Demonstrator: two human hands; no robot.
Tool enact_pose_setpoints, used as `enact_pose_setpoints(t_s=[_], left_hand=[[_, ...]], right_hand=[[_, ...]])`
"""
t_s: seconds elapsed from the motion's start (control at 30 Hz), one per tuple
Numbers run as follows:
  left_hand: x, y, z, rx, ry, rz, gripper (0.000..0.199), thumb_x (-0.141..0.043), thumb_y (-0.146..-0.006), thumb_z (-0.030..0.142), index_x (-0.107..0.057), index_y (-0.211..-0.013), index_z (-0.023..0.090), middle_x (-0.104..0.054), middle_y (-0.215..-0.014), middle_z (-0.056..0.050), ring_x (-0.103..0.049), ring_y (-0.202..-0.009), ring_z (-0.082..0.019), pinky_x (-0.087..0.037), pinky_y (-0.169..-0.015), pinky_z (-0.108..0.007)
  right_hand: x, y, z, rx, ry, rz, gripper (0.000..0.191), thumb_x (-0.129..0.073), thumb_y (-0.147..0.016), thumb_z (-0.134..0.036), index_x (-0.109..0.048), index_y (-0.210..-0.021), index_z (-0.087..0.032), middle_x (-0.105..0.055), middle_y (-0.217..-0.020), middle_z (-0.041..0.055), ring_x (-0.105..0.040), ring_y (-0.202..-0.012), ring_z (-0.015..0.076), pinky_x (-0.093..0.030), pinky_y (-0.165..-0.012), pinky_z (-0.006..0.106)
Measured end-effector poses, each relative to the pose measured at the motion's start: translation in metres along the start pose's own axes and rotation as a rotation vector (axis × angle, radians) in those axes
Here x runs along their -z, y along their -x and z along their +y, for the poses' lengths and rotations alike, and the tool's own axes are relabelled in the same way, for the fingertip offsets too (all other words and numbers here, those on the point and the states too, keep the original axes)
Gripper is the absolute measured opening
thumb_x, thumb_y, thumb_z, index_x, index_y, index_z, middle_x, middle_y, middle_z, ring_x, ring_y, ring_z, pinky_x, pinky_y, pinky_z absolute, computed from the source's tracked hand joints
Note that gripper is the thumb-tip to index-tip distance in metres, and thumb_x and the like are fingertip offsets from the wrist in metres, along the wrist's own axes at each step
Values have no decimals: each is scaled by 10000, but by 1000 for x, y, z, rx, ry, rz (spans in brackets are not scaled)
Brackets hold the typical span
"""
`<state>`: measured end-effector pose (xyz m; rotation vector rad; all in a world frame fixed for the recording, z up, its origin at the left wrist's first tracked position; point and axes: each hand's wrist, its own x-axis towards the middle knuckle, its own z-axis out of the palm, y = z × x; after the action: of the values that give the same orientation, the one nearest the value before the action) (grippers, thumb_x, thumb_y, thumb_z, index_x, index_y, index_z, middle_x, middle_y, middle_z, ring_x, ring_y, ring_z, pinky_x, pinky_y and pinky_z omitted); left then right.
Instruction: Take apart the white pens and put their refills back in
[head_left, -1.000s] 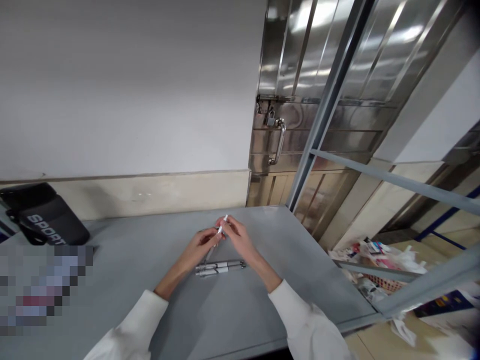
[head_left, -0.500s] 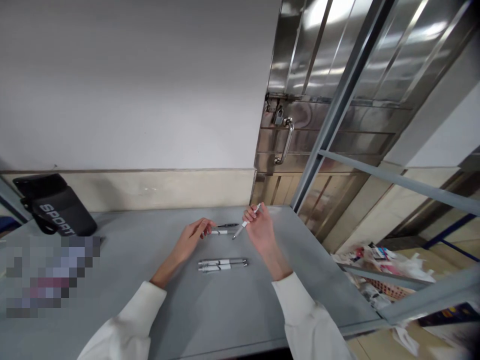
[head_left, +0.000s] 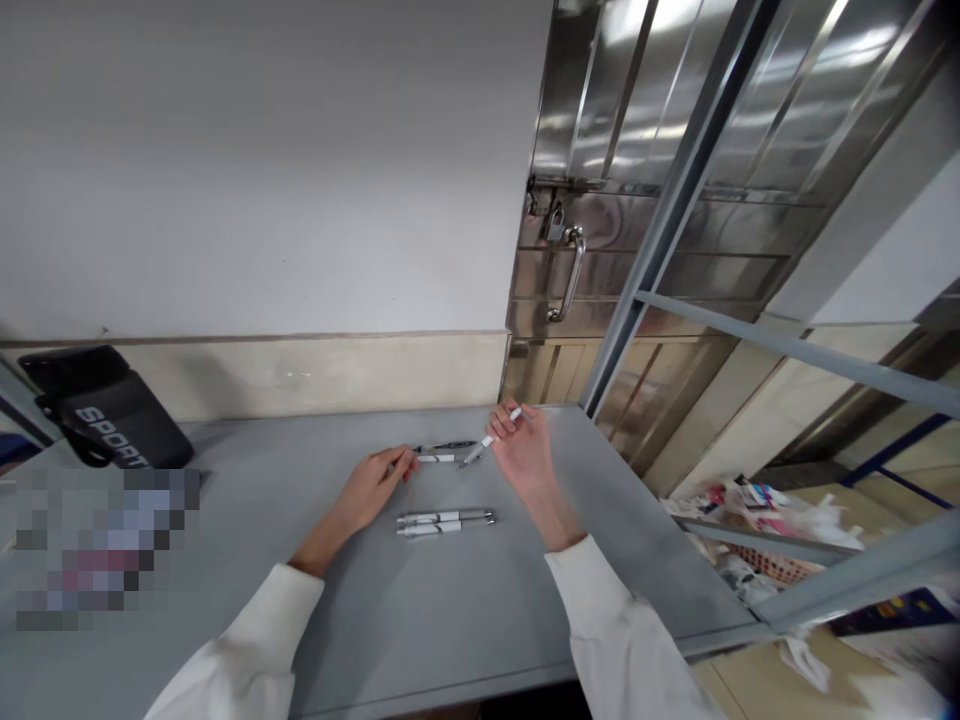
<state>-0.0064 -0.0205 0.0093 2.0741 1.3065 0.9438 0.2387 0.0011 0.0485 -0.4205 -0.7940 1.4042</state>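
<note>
A white pen [head_left: 480, 450] slants in my right hand [head_left: 525, 455], its tip pointing down and left over the grey table. The fingers of that hand are curled round its upper part, palm partly turned up. My left hand [head_left: 379, 482] rests low at the back of the table with fingertips pinched at the left end of another white pen [head_left: 439, 458]; the exact contact is hidden. Just behind that pen lies a dark pen [head_left: 454, 445]. Nearer to me, several white and silver pens [head_left: 446, 522] lie side by side.
A black bottle-shaped case [head_left: 112, 410] marked SPORT leans at the left, with a blurred-out patch before it. Behind the table [head_left: 420, 620] stands a wall. A grey metal frame post [head_left: 637, 300] rises at the right, before a padlocked metal door [head_left: 577, 260].
My left fingertips have closed in at the end of the white pen on the table. My right hand still holds its pen, nearly in place. The view has shifted slightly.
</note>
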Motion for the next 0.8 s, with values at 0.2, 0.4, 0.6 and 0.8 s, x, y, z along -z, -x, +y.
enact_pose_setpoints(t_s=[0.2, 0.4, 0.6, 0.8], left_hand=[[0, 1, 0, 13, -17, -1, 443, -354, -975, 490, -646, -793, 210, -569, -622, 18, -486, -554, -157, -333, -577, -246], [-1, 1, 2, 11, -17, -9, 444, -352, -976, 497, -628, -773, 214, -543, -597, 22, -487, -552, -162, -330, -571, -247], [-2, 1, 1, 16, -31, -34, 448, -332, -982, 498, -625, -801, 212, -546, -601, 21, -498, -557, -164, -328, -581, -247], [-5, 0, -2, 38, -87, -77, 474, -280, -996, 506, -611, -833, 207, -536, -612, 27, -516, -570, -158, -344, -594, -246]], right_hand=[[1, 1, -3, -12, -87, -18, 251, -415, -937, -383, -511, -753, -241, -225, -649, -30, -297, -558, 154, -400, -541, 277], [4, -1, -2, -4, -84, -8, 200, -435, -921, -340, -505, -763, -239, -219, -651, -30, -291, -555, 154, -400, -527, 270], [5, -1, 0, -32, -110, 40, 193, -449, -908, -343, -531, -772, -235, -268, -640, -31, -321, -553, 151, -404, -541, 279], [7, -3, -1, -33, -232, 15, 211, -461, -930, -353, -564, -801, -220, -294, -641, -37, -342, -559, 134, -404, -550, 256]])
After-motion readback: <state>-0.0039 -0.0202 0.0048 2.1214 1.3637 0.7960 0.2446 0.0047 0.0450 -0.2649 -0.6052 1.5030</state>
